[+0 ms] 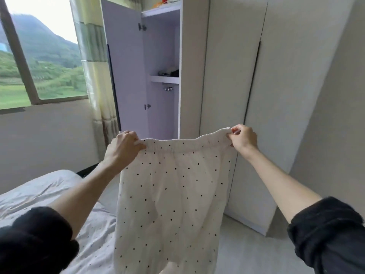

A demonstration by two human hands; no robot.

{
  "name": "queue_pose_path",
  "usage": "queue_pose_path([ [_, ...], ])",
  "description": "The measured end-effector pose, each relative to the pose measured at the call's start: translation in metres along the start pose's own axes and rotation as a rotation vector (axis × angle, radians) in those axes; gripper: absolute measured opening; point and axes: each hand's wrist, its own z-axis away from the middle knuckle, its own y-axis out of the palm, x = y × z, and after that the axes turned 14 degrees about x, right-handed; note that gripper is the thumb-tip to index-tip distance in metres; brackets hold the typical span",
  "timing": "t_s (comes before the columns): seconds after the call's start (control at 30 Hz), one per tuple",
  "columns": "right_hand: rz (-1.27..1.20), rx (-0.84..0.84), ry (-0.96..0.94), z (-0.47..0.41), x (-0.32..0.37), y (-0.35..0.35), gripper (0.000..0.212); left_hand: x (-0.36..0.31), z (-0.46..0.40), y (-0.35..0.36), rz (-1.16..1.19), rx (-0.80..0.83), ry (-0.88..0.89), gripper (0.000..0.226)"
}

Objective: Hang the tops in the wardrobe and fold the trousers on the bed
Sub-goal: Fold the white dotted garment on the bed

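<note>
The bed lies left of the trousers. The left hand pinches the left end of their waistband, the right hand pinches the right end. The dotted white trousers hang in air before the open wardrobe.

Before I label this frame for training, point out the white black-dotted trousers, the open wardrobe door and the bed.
White black-dotted trousers (173, 186): head view, front fabric.
Open wardrobe door (126, 72): head view, inner panel.
Bed (39, 190): head view, bare sheet.
</note>
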Motion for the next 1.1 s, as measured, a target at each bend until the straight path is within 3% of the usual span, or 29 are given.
queue_pose_path([
  [0.27, 0.062, -0.261, -0.088, -0.153, -0.05, -0.141, 0.016, -0.163, -0.179, 0.062, 0.165, -0.124, 0.065, 0.021],
  [0.47, 0.044, -0.474, -0.261, -0.197, -0.04, -0.225, 0.014, -0.258, -0.252, 0.051, 0.432, -0.205, 0.176, 0.012],
  [0.6, 0.048, -0.529, -0.365, -0.199, -0.037, -0.25, 0.01, -0.286, -0.275, 0.044, 0.55, -0.218, 0.214, 0.01],
  [0.83, 0.119, -0.456, -0.464, -0.168, -0.024, -0.229, 0.007, -0.254, -0.269, 0.044, 0.675, -0.198, 0.141, 0.008],
  [1.1, 0.16, -0.121, -0.473, -0.054, 0.009, -0.123, 0.005, -0.11, -0.178, 0.034, 0.72, -0.151, -0.097, 0.013],
])
